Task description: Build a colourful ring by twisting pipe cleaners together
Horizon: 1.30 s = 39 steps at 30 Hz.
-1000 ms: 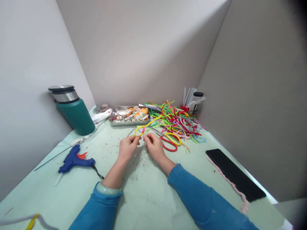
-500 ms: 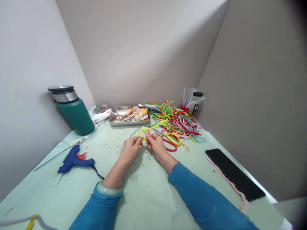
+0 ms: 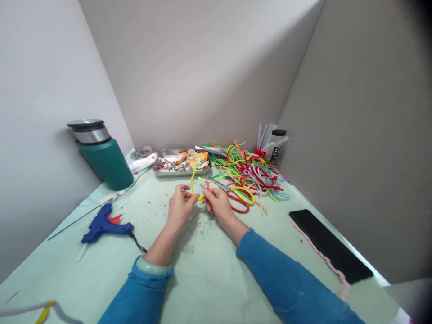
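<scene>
A yellow pipe cleaner point(image 3: 193, 176) stands up from between my hands, its free end in front of the metal tray. My left hand point(image 3: 182, 204) pinches near its lower part with thumb and forefinger, the other fingers curled loosely. Close beside it, my right hand point(image 3: 218, 204) is closed on the yellow pipe cleaner's lower end, with a short pink pipe cleaner point(image 3: 207, 184) and a light green pipe cleaner point(image 3: 201, 179) at its fingertips. How these pieces join is hidden by the fingers. Scissors point(image 3: 239, 198) with red and yellow handles lie just right of my right hand.
A metal tray point(image 3: 182, 174) of mixed small pieces and a heap of coloured pipe cleaners point(image 3: 246, 166) lie at the back. To the left are a green bottle point(image 3: 108, 164) and a blue glue gun point(image 3: 106, 225). A black phone point(image 3: 330, 245) lies right beside a pink pipe cleaner point(image 3: 320, 256).
The yellow pipe cleaner's free end has swung from the right, over the scissors, to upright on the left. My left hand has turned slightly, its fingers less tightly curled.
</scene>
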### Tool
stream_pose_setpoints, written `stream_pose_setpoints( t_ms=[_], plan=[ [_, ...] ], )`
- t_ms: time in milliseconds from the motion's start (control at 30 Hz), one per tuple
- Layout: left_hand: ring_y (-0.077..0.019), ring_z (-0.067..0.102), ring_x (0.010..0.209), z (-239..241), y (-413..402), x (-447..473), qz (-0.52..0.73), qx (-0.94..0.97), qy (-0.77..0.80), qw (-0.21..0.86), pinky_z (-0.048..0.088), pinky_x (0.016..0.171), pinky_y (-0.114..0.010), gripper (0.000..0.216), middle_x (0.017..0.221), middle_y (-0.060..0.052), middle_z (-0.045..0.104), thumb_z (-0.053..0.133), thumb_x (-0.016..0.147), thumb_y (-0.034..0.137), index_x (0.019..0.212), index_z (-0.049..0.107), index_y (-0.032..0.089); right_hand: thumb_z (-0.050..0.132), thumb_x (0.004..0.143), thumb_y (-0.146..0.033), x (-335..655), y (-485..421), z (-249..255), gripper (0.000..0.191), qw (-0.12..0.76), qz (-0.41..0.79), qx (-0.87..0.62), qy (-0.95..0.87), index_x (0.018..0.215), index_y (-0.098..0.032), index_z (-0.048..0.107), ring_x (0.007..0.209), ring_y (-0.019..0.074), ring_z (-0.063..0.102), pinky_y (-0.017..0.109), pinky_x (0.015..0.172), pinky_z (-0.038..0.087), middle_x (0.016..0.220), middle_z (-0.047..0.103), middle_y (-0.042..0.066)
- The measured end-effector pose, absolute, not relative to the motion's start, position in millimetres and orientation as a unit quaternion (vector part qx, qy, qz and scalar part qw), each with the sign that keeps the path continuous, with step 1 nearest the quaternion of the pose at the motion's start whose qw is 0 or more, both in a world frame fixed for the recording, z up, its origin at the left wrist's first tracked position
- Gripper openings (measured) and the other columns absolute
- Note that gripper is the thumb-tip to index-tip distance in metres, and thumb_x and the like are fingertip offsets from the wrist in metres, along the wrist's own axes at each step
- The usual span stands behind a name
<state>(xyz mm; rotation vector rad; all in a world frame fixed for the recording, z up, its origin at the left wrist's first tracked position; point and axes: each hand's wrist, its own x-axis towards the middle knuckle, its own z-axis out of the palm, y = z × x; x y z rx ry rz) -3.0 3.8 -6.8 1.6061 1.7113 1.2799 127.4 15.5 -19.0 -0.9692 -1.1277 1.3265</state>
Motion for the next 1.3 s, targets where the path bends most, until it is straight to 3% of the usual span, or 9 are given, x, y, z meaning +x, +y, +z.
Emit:
stream_pose_setpoints(
  t_ms=[67, 167, 333, 600, 767, 1033, 1200, 1300],
  plan=[
    [-0.0103, 0.052, 0.048, -5, 3, -3, 0.451, 0.607, 0.617, 0.22, 0.037, 0.052, -0.022, 0.025, 0.06, 0.002, 0.062, 0.056, 0.072, 0.039, 0.082, 0.058, 0.017, 0.063, 0.07, -0.044, 127, 16, -19, 0.03, 0.547, 0.56, -0.408, -0.47, 0.067, -0.016, 0.052, 0.032, 0.0044, 0.038, 0.018, 0.033, 0.023, 0.054, 0.06, -0.003],
    [-0.0105, 0.051, 0.05, -2, 0, -2, 0.411, 0.644, 0.611, 0.205, 0.035, 0.052, -0.021, 0.028, 0.054, 0.002, 0.059, 0.05, 0.076, 0.04, 0.069, 0.063, 0.016, 0.063, 0.07, -0.044, 127, 16, -18, 0.03, 0.557, 0.563, -0.404, -0.458, 0.066, -0.016, 0.052, 0.032, 0.0046, 0.037, 0.019, 0.033, 0.023, 0.052, 0.059, -0.003],
    [-0.0115, 0.052, 0.054, 1, -4, 0, 0.376, 0.683, 0.592, 0.205, 0.034, 0.053, -0.021, 0.036, 0.059, -0.001, 0.065, 0.046, 0.08, 0.042, 0.076, 0.071, 0.016, 0.062, 0.072, -0.042, 129, 17, -19, 0.029, 0.571, 0.565, -0.39, -0.45, 0.064, -0.016, 0.052, 0.032, 0.0038, 0.038, 0.018, 0.033, 0.023, 0.05, 0.055, -0.005],
    [-0.012, 0.055, 0.06, -2, -3, 0, 0.379, 0.712, 0.549, 0.219, 0.036, 0.056, -0.021, 0.03, 0.069, -0.002, 0.069, 0.048, 0.08, 0.037, 0.08, 0.071, 0.017, 0.062, 0.073, -0.045, 130, 18, -21, 0.032, 0.574, 0.557, -0.38, -0.464, 0.064, -0.016, 0.052, 0.033, 0.0033, 0.038, 0.016, 0.033, 0.024, 0.05, 0.051, -0.006],
    [-0.0105, 0.053, 0.054, -4, 1, -4, 0.454, 0.64, 0.574, 0.235, 0.038, 0.054, -0.02, 0.029, 0.068, -0.001, 0.068, 0.051, 0.078, 0.04, 0.077, 0.068, 0.016, 0.056, 0.076, -0.05, 130, 19, -23, 0.035, 0.576, 0.557, -0.384, -0.458, 0.074, -0.016, 0.056, 0.034, 0.0037, 0.04, 0.016, 0.032, 0.025, 0.055, 0.055, -0.004],
    [-0.008, 0.043, 0.044, 3, -1, -2, 0.495, 0.606, 0.526, 0.333, 0.035, 0.047, -0.02, 0.033, 0.054, 0.002, 0.058, 0.054, 0.075, 0.046, 0.075, 0.063, 0.014, 0.051, 0.077, -0.054, 128, 18, -24, 0.04, 0.496, 0.545, -0.419, -0.531, 0.072, -0.015, 0.058, 0.033, 0.0049, 0.043, 0.017, 0.031, 0.029, 0.056, 0.061, 0.0],
    [-0.0073, 0.041, 0.045, 3, -1, 0, 0.471, 0.621, 0.497, 0.38, 0.033, 0.046, -0.019, 0.03, 0.055, 0.002, 0.056, 0.054, 0.076, 0.041, 0.076, 0.064, 0.012, 0.057, 0.074, -0.044, 129, 19, -20, 0.029, 0.511, 0.565, -0.415, -0.498, 0.07, -0.015, 0.057, 0.033, 0.0036, 0.039, 0.017, 0.032, 0.025, 0.057, 0.06, -0.002],
    [-0.0083, 0.046, 0.052, 0, 0, 1, 0.454, 0.645, 0.471, 0.396, 0.037, 0.051, -0.02, 0.029, 0.068, -0.002, 0.063, 0.053, 0.076, 0.037, 0.086, 0.065, 0.012, 0.059, 0.071, -0.037, 130, 20, -19, 0.023, 0.547, 0.573, -0.4, -0.46, 0.066, -0.016, 0.053, 0.034, 0.003, 0.035, 0.017, 0.033, 0.021, 0.054, 0.055, -0.005]
  ],
)
